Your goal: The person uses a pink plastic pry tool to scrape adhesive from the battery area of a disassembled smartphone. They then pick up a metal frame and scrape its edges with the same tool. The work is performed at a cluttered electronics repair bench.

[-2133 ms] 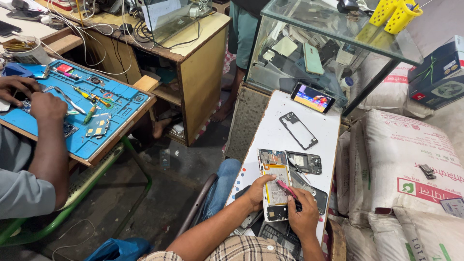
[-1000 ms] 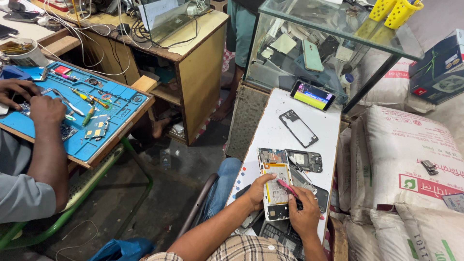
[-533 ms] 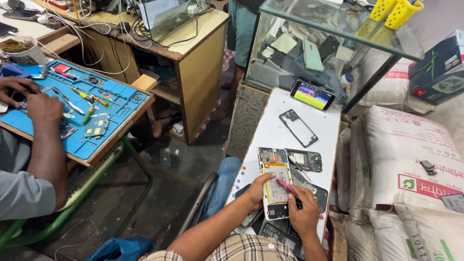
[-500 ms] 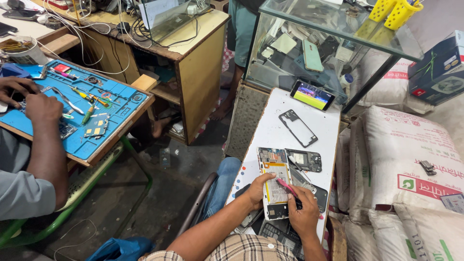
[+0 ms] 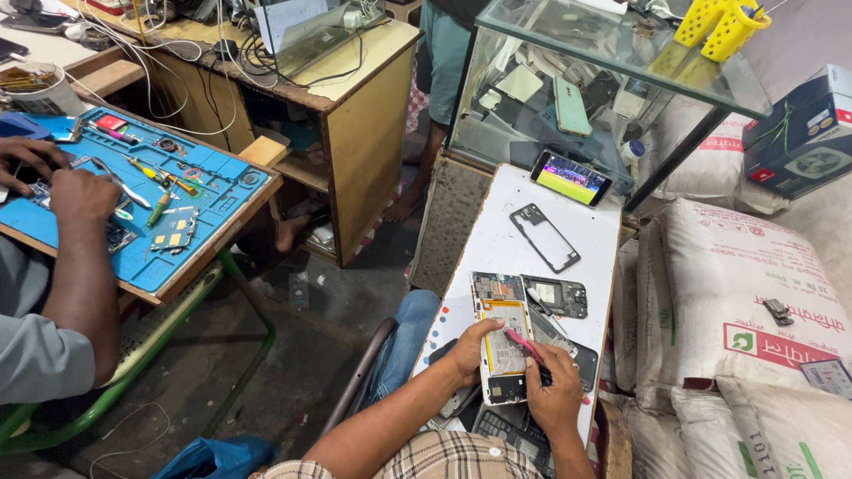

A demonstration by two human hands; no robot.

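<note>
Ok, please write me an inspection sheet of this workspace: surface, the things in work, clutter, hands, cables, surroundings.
Surface: white board, narrow, lying in front of a glass case.
Things in work: opened phone with its inside parts showing; pink tool.
Clutter: phone frame, dark back part, lit phone at the far end.
Hands: left hand steadies the opened phone; right hand holds the pink tool on it.
Cables: white and black wires on the wooden desk.
Surroundings: white sacks on the right; another person's hands at a blue mat.
</note>
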